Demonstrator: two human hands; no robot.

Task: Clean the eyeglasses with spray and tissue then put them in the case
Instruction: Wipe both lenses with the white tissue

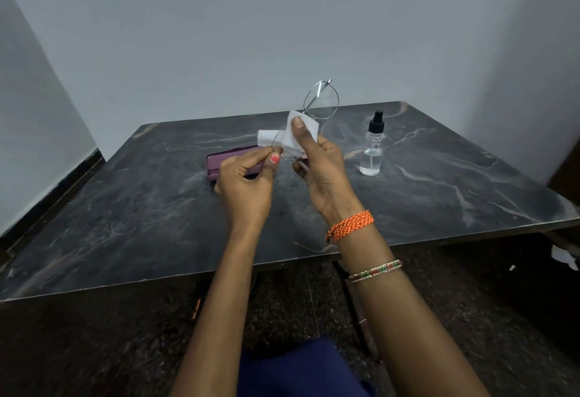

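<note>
The left hand (pixel 248 177) pinches the eyeglasses (pixel 309 117) by the lower rim, steadying them above the table (pixel 125 208) while the right hand (pixel 317 158) squeezes tissue (pixel 290 136) around that lens — wiping, I judge. The case (pixel 219 163) lies at nine o'clock, the spray bottle (pixel 373 145) at three — both within reach.

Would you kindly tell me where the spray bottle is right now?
In the head view, the spray bottle stands upright on the dark table, to the right of both hands and apart from them, nearest the right hand holding the tissue.
</note>
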